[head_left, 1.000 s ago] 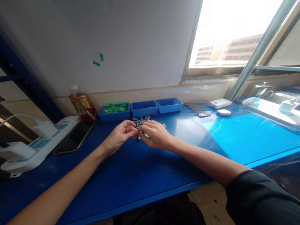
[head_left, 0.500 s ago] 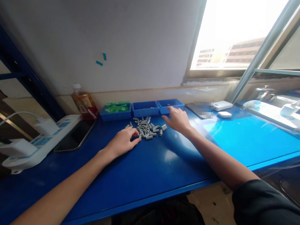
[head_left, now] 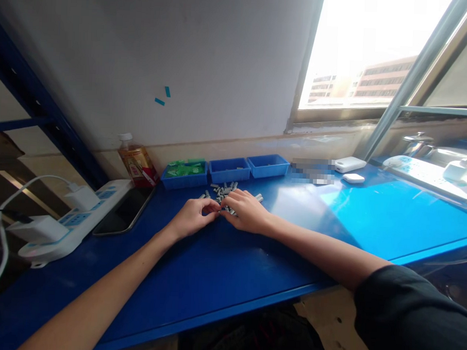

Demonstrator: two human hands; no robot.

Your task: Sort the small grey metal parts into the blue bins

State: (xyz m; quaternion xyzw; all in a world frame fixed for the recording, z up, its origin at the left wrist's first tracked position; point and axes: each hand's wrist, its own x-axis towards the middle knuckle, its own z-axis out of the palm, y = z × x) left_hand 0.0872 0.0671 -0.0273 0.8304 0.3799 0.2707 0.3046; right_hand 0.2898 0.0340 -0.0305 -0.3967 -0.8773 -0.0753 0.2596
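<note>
My left hand (head_left: 196, 215) rests low over the blue table, its thumb and fingers pinched around a small grey metal cylinder that is mostly hidden. Touching it from the right is my right hand (head_left: 248, 212), fingers bent and closed at the same spot; what they grip is hidden. Behind and under the fingers lies a pile of small grey metal cylinders (head_left: 230, 187), partly covered by my right hand. Beyond the pile stand a blue bin with green packets (head_left: 185, 169), a middle blue bin (head_left: 229, 176) and a right blue bin (head_left: 270, 171).
A power strip (head_left: 77, 217) with white chargers and a dark phone (head_left: 125, 211) lie at the left. A bottle (head_left: 137, 160) stands by the wall. White cases (head_left: 350, 164) lie at the back right, near another power strip (head_left: 423, 172).
My right hand has come back from the right blue bin to meet my left hand at the front of the pile. My left hand has barely moved; the view has shifted slightly.
</note>
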